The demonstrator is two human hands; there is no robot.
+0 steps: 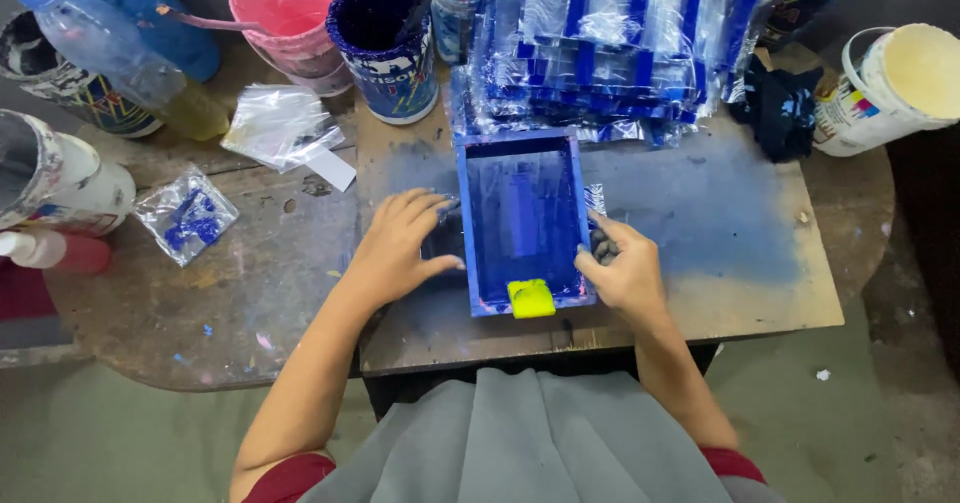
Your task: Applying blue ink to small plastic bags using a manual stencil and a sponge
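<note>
**Both hands on the blue printing frame**

Nearest me: grey cloth over the lap, then the front edge of the stained wooden tabletop (700,313).

I see the small blue-painted rectangular wooden screen frame (522,221) lying flat on the tabletop, in the middle of a blue-smeared patch. A yellow squeegee block (531,298) sits inside it at the near edge.

My left hand (400,248) rests palm-down against the frame's left side, fingers spread apart and flat, thumb touching the rail. My right hand (625,268) is at the frame's right side, fingers curled together around the rail and a crumpled bit of clear plastic; how firm the grip is, I cannot tell.

Left of the frame, on a second, round worn table: a small clear plastic bag with blue print (187,215), and farther back a crumpled clear plastic sheet (280,123).

Behind the frame: a stack of clear plastic bags printed with blue stripes (610,53), just touching its far edge.

Far row: a dark blue paint pot (388,48), a pink plastic bucket (290,18), a clear plastic bottle (120,53) lying tilted, and a white bucket of cream paint (895,83) at far right.
</note>
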